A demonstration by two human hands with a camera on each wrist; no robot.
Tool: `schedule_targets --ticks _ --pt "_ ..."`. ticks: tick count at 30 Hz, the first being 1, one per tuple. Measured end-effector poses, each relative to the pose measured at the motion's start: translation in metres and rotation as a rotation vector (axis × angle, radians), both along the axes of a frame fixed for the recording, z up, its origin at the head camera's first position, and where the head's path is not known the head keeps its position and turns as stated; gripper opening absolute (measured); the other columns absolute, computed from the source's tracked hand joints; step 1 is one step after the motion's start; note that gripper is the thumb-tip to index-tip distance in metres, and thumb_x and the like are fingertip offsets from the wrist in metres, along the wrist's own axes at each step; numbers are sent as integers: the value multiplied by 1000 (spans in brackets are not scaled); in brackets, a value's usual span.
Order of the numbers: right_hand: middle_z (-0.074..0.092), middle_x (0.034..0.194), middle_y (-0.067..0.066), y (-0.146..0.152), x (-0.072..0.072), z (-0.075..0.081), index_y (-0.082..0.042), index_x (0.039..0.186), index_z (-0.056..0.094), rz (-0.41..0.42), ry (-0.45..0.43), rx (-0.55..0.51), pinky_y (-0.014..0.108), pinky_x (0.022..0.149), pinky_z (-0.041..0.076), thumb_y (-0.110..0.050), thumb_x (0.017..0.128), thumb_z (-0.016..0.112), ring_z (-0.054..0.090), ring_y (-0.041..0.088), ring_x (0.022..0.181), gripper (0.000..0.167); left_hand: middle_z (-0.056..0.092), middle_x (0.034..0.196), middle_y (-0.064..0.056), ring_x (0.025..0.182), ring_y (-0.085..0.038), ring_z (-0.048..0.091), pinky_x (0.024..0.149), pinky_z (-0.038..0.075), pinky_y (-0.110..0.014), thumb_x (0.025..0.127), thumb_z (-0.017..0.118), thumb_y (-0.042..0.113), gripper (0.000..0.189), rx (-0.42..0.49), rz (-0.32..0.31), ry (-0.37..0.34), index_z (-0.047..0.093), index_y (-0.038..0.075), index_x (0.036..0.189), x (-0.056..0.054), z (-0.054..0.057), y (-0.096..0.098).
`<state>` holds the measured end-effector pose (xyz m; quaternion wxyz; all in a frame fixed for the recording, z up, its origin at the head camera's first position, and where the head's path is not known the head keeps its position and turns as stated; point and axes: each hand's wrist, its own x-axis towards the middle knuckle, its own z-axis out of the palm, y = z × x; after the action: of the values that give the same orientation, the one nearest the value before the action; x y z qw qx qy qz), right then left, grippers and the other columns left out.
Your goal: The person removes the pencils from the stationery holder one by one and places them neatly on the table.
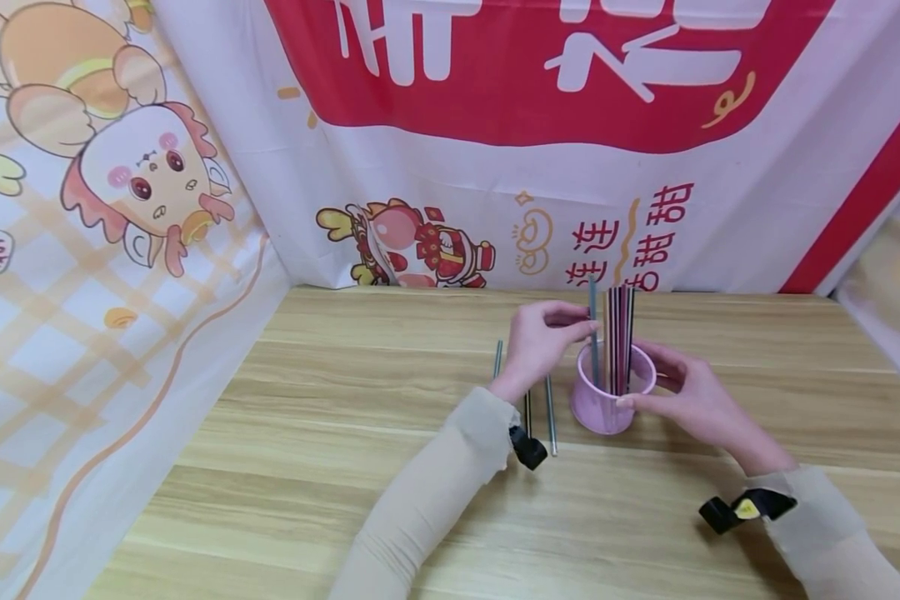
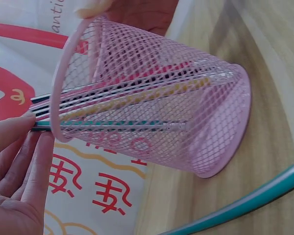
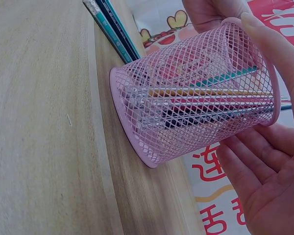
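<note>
A pink mesh pencil cup (image 1: 598,415) stands upright on the table with several pencils (image 1: 619,333) in red, black and other colours in it. My left hand (image 1: 540,346) pinches a green pencil (image 1: 592,302) upright between thumb and fingers. The pencil's lower part is inside the cup, and in the left wrist view its silvery lower end (image 2: 175,127) shows through the mesh, above the cup's base. From the other side, my right hand (image 1: 697,404) holds the cup's rim between thumb and fingers. Some of those fingers are hidden behind the cup in the head view.
Left of the cup, a green pencil (image 1: 551,421), a dark striped pencil (image 1: 527,410) and another green pencil (image 1: 498,357) lie on the wooden table (image 1: 330,433), partly under my left hand and wrist. A printed cloth (image 1: 420,167) hangs along the table's back edge.
</note>
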<state>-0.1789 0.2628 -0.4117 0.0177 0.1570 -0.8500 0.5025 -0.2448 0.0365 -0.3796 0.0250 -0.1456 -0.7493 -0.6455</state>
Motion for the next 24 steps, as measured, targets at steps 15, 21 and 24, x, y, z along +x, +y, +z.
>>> schedule_targets --ticks 15,21,24 --pt "51 146 25 1 1 0 2 151 43 -6 -10 14 7 94 43 -18 84 87 54 37 128 83 74 90 10 81 -8 71 75 60 -23 85 85 19 22 63 44 22 78 14 104 0 15 -8" --pt "51 146 25 1 0 0 2 151 42 -6 -17 3 8 95 44 -18 84 87 54 38 128 83 75 90 4 80 -12 72 75 62 -26 84 85 12 22 164 46 34 76 8 104 0 22 -11" --pt "50 146 25 1 0 0 2 152 42 -6 -26 4 8 95 44 -19 84 87 54 37 128 83 75 91 -2 80 -16 73 76 62 -29 84 83 6 22 265 39 35 75 2 104 -1 25 -12"
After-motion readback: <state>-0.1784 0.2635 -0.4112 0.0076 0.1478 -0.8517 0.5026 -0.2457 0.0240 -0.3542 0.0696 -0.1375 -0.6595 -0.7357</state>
